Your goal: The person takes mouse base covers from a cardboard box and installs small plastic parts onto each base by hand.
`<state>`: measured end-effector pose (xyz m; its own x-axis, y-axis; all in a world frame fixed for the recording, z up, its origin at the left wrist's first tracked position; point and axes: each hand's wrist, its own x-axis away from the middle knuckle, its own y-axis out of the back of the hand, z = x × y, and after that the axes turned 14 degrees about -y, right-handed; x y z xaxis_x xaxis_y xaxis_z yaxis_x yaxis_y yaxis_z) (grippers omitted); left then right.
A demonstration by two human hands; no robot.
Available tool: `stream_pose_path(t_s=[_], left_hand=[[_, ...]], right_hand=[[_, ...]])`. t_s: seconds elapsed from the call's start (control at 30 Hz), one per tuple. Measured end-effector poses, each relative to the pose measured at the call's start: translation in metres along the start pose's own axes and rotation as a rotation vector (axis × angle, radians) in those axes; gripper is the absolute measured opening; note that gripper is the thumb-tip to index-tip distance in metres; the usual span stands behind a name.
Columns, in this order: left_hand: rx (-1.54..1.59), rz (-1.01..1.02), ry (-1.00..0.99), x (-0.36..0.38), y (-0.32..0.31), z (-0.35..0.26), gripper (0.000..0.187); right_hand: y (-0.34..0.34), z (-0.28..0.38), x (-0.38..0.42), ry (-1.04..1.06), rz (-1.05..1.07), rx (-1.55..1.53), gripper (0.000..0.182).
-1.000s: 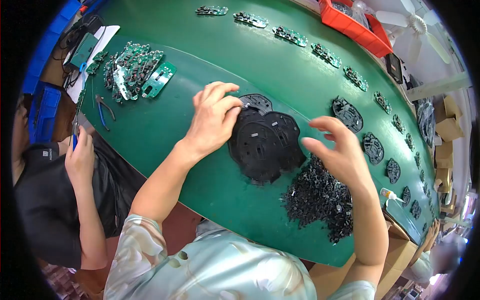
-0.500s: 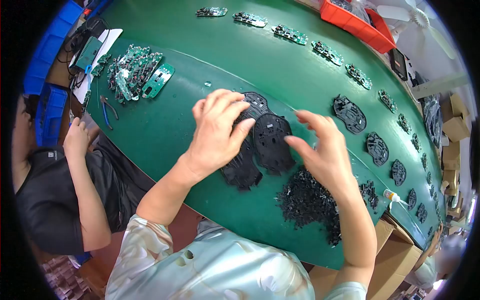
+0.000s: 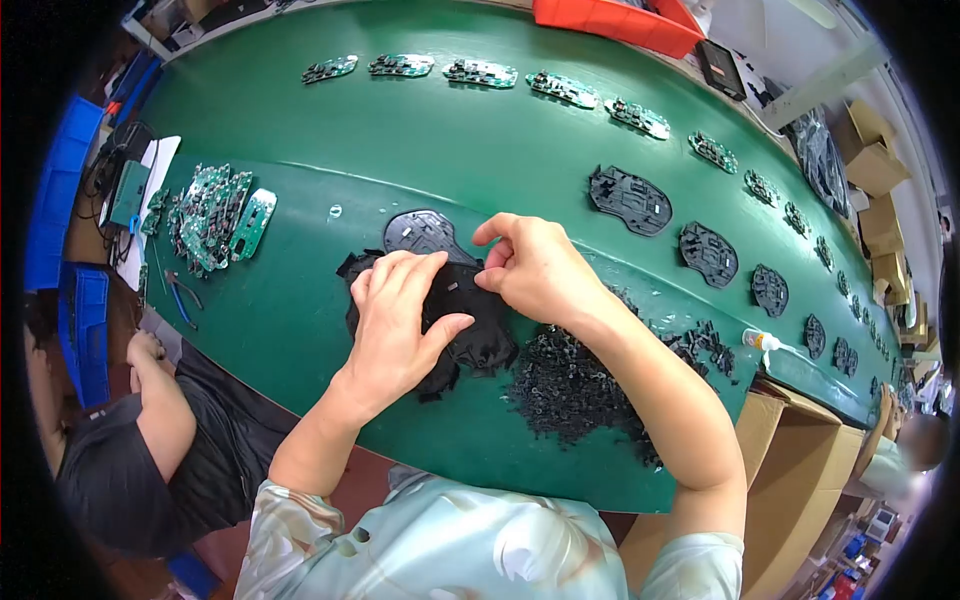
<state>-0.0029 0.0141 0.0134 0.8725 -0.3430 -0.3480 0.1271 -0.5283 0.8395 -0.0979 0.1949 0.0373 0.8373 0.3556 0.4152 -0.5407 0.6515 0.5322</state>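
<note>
Several black plastic shells lie close together on the green table in front of me. My left hand (image 3: 398,315) rests over them, thumb spread away from the fingers, covering part of the nearer black plastic shell (image 3: 478,325). At that shell's upper right edge, my right hand (image 3: 540,265) has thumb and forefinger pinched together; whatever is between the fingertips is too small to make out. Another black plastic shell (image 3: 420,232) shows just beyond my hands. To the right, beneath my right forearm, spreads a heap of small black plastic pieces (image 3: 570,385).
Green circuit boards (image 3: 210,220) are piled at the left, near pliers (image 3: 183,298). More boards (image 3: 480,73) and black shells (image 3: 630,200) form rows beyond. A small white bottle (image 3: 760,340) lies at right, above a cardboard box (image 3: 800,460). A person (image 3: 150,430) sits at left.
My right hand has moved left onto the shell, and its fingers have closed into a pinch. My left hand is lower over the shells. The camera view has shifted.
</note>
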Motion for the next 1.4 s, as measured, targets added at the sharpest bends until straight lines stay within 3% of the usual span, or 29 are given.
stream_pose_path(t_s=[0.13,0.17,0.27,0.37,0.4,0.5,0.6,0.67,0.8,0.83,0.93,1.07,1.13,1.27,1.4], left_hand=[[0.220,-0.201,-0.008,-0.014,0.017,-0.014,0.075],[0.334,-0.216,0.067,-0.019,0.021,-0.015,0.078],[0.912,-0.327,0.157,-0.056,0.022,-0.015,0.058],[0.993,-0.234,0.084,-0.098,0.024,0.005,0.045],[0.960,-0.148,0.076,-0.113,0.024,0.016,0.045],[0.809,0.008,0.092,-0.151,0.006,0.047,0.041],[0.595,0.176,0.079,-0.182,-0.020,0.078,0.040],[0.520,0.273,0.024,-0.195,-0.040,0.093,0.040],[0.251,0.283,-0.169,-0.207,-0.056,0.096,0.038],[0.099,0.206,-0.302,-0.205,-0.063,0.097,0.035],[0.182,0.227,-0.313,-0.204,-0.073,0.097,0.033],[0.112,-0.077,-0.350,-0.187,-0.064,0.079,0.020],[0.293,0.004,-0.473,-0.166,-0.048,0.058,0.012],[0.355,0.305,-0.552,-0.112,-0.047,0.032,0.016],[0.387,0.348,-0.498,-0.098,-0.051,0.024,0.014]], right_hand=[[0.021,0.005,0.012,-0.008,0.032,-0.283,0.032],[0.027,0.009,0.015,0.010,-0.019,-0.372,0.031],[0.040,0.018,0.019,0.080,-0.133,-0.557,0.029],[0.053,0.010,0.016,0.050,-0.176,-0.607,0.028],[0.057,0.005,0.018,0.056,-0.155,-0.654,0.029],[0.073,-0.037,0.016,0.074,-0.401,-0.403,0.026],[0.087,-0.061,0.030,-0.179,-0.356,-0.203,0.018],[0.082,-0.076,0.032,-0.168,-0.359,-0.108,0.016],[0.066,-0.071,0.028,-0.053,-0.334,0.073,0.013],[0.062,-0.066,0.025,-0.040,-0.300,0.086,0.012],[0.055,-0.066,0.016,0.089,-0.217,0.136,0.012],[0.052,-0.061,0.016,0.062,-0.261,0.164,0.014],[0.053,-0.064,0.022,0.120,-0.320,0.161,0.013],[0.054,-0.068,0.038,0.096,-0.383,0.112,0.011],[0.048,-0.072,0.046,0.113,-0.396,0.131,0.011]])
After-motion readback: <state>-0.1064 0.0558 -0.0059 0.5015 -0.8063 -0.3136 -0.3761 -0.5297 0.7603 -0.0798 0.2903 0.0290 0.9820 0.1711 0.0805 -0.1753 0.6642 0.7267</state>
